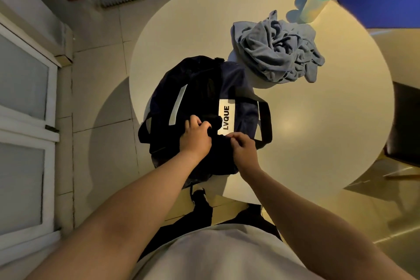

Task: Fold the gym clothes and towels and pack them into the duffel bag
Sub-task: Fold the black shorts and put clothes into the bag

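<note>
Your duffel bag (204,107) sits on the near-left part of the round bench (318,120), its near end hanging a little past the edge toward you. It is dark navy, with a white label (226,118) reading LVQUE on top and a black carry strap (264,120) looping out on its right side. Your left hand (196,136) lies on top of the bag near its middle, its grip closed, with the fingers curled into a fold of the dark fabric. Your right hand (244,149) is just beside it, at the near end of the label, thumb and forefinger drawn narrow in a pinch on the bag; it may be a zip pull you are holding, but the dark cloth makes that hard to tell. The heap of grey-blue cloth (277,50) lies crumpled and unfolded on the bench beyond the bag, to its right, close to the bag's far end. Behind the heap, near the far edge of the bench, a bottle (318,0) with a pale body, teal cap and pink spout stands upright.
</note>
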Demonstrator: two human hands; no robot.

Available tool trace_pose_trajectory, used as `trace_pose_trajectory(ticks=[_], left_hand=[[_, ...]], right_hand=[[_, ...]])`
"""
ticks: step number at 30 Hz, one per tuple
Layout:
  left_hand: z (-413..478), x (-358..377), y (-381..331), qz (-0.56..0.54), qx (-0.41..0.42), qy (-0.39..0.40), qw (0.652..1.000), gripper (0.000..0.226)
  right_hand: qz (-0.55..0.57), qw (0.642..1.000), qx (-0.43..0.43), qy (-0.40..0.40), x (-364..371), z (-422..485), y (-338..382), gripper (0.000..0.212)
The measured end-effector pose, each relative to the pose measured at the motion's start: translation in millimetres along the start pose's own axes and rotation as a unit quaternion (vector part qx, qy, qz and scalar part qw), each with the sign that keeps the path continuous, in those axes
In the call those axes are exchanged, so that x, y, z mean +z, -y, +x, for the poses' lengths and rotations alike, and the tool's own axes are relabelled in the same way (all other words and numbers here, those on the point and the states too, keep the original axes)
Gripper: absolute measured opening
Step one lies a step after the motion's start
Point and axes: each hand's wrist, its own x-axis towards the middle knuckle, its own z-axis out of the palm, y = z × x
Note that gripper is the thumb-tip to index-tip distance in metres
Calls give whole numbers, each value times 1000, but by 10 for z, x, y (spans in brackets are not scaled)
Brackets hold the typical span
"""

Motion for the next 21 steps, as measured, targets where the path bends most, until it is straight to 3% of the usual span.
trace_pose_trajectory(ticks=[4,7,9,12,17,19,21], left_hand=[[50,-37,-112,67,-16,96,993,49],[67,-51,-147,85,-2,149,985,57],[49,-51,-130,76,16,171,982,61],[11,-46,-55,46,40,189,980,76],[-70,-35,-17,24,59,201,978,92],[-71,-53,-36,13,51,203,978,90],[-54,-71,-53,6,41,205,978,79]], right_hand=[[48,998,20,-19,-10,-20,7,25],[37,999,20,-9,-32,-9,-1,12],[-76,997,22,-5,-18,36,0,26],[-314,949,22,18,60,75,119,56],[-451,886,36,100,121,144,323,41],[-432,896,36,101,83,187,360,36],[-344,935,42,81,0,196,350,37]])
